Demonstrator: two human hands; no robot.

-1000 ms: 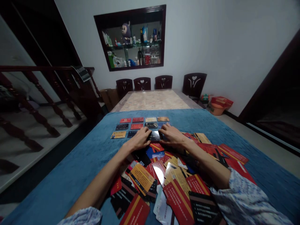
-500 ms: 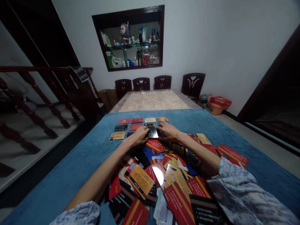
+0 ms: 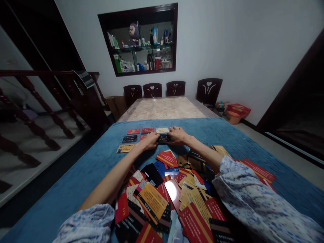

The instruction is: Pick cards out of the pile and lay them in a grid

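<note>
Pinching a dark card [image 3: 163,138] by its short ends, left hand [image 3: 150,141] and right hand [image 3: 178,135] flanked it. Its long axis ran crosswise.

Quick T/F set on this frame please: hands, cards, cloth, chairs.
1. The left hand and right hand both touch the same dark rectangular card. True.
2. The cards lie on a red cloth. False: they lie on a textured blue cloth.
3. The loose heap of red, yellow and black plastic cards lies nearer the person than the laid-out rows of cards. True.
4. Six chairs stand at the table's far end. False: four dark wooden chairs stand there.
</note>
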